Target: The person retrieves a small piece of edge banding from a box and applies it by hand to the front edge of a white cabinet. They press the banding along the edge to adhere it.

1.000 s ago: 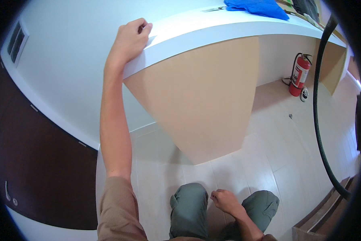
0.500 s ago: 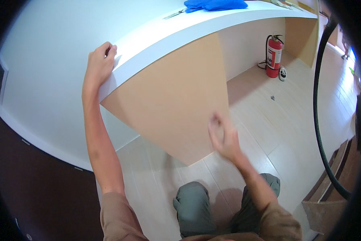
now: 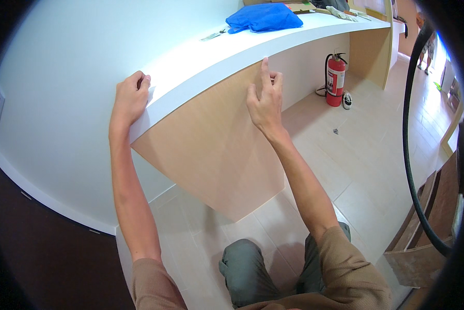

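My left hand (image 3: 131, 96) is curled closed at the near left end of a white shelf (image 3: 190, 70), its wrist against the shelf's edge. Whatever lies inside its fingers, if anything, is hidden. Below the shelf stands a pale wood-toned panel (image 3: 211, 150). My right hand (image 3: 266, 101) is raised before the panel's far upper part, index finger stretched up to the underside of the shelf's front edge. Its thumb stands apart, the other fingers bend loosely, and nothing shows in them. Farther along the shelf lie a blue cloth-like bundle (image 3: 263, 18) and a small metal tool (image 3: 214, 34).
A red fire extinguisher (image 3: 336, 80) stands on the tiled floor under the shelf, beside a small black-and-white object (image 3: 347, 101). Pale gloves (image 3: 339, 14) lie farther along the shelf. A black cable (image 3: 407, 134) hangs at right above wooden boards (image 3: 423, 253). Another person (image 3: 427, 46) stands far back.
My right hand has risen from low beside the panel to the shelf's front edge, with its index finger now extended. The left hand stays at the shelf's end. The view has shifted slightly.
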Motion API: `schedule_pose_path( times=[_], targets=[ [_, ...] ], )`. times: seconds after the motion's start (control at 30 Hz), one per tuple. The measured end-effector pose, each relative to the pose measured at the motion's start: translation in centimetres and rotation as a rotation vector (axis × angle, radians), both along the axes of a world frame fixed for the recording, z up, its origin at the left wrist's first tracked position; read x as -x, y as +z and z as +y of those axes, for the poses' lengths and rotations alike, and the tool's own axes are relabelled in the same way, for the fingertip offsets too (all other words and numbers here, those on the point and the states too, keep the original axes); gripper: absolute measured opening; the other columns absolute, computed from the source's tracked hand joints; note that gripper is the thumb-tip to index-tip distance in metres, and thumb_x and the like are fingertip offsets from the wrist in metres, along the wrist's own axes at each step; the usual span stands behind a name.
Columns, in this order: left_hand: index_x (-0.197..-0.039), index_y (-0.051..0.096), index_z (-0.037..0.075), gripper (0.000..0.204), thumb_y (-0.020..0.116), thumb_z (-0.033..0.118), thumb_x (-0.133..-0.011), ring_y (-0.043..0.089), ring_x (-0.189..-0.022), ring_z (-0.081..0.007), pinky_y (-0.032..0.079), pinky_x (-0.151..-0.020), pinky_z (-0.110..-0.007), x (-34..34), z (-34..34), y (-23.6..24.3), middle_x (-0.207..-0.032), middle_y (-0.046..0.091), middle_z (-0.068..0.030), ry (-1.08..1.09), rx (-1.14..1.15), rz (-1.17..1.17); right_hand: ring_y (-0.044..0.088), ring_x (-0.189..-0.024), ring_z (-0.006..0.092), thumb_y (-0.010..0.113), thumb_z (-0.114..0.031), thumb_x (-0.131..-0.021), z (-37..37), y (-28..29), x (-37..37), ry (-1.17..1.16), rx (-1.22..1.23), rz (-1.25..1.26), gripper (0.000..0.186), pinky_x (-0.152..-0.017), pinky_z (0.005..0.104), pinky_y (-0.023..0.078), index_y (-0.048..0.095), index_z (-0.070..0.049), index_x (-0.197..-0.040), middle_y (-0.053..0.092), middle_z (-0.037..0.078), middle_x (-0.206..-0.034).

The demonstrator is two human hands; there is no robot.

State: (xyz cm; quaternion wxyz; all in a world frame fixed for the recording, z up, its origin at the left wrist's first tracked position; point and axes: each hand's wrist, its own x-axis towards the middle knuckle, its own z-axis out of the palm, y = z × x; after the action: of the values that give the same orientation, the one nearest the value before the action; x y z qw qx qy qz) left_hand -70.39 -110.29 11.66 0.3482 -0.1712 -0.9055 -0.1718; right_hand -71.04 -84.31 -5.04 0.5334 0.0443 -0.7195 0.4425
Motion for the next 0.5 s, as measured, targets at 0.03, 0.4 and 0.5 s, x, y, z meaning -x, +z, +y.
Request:
schedule_pose_path(
  times=[0.03,0.4,0.5],
  targets=[
    [-0.091,0.061,-0.007,0.032,0.053,0.023,-0.099,0.047,-0.062,-0.0252,0.044,-0.065,-0.04,0.0,0.0,0.0,-0.07,0.059,-0.019,0.001,0.0,-0.004,0.052,-0.096,0.0303,0.056,-0.006,-0.088,0.0,0.1,-0.1,-0.004,0.0,-0.015,0.073,-0.088,0.039,0.047,0.028,0.002,-0.155,0.045,0.019,-0.109],
    [-0.091,0.06,-0.007,0.034,0.055,0.026,-0.098,0.053,-0.067,-0.029,0.046,-0.069,-0.04,-1.0,1.0,0.7,-0.076,0.061,-0.0235,0.067,-0.006,-0.059,0.054,-0.096,0.0301,0.058,-0.004,-0.084,-0.4,0.9,-1.1,-0.009,0.013,0.019,0.071,-0.084,0.0398,0.049,0.037,0.002,-0.151,0.047,0.018,-0.109],
    [-0.092,0.06,-0.007,0.034,0.055,0.026,-0.098,0.053,-0.067,-0.0285,0.046,-0.069,-0.04,-1.4,1.3,1.0,-0.075,0.059,-0.0232,0.032,-0.018,-0.047,0.054,-0.097,0.031,0.059,-0.004,-0.083,-0.5,1.2,-1.6,0.002,0.014,0.019,0.07,-0.084,0.0407,0.05,0.038,0.005,-0.15,0.047,0.019,-0.109]
  ],
)
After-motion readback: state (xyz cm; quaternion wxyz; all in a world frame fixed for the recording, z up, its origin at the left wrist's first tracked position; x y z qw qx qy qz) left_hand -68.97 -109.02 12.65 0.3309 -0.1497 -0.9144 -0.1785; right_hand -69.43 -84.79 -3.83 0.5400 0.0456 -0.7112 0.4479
